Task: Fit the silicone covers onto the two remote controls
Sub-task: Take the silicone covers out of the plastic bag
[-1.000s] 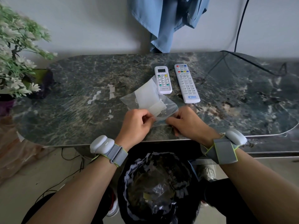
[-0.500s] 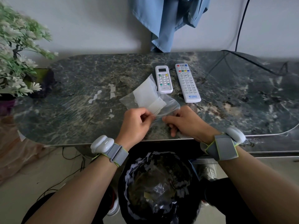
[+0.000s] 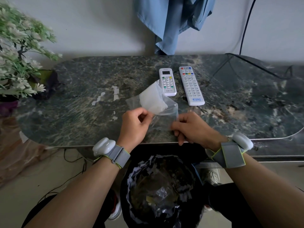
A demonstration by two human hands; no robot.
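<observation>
Together, left hand [image 3: 134, 124], right hand [image 3: 194, 127], pinching bag [image 3: 164, 120]

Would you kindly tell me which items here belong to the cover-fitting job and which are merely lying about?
For the job:
- short remote with display
- long remote
- clear plastic bag containing a white silicone cover
- left hand and right hand, both pinching the bag

Lying about:
- artificial plant
- blue garment
- black cable
- lined bin
- tape scraps
</observation>
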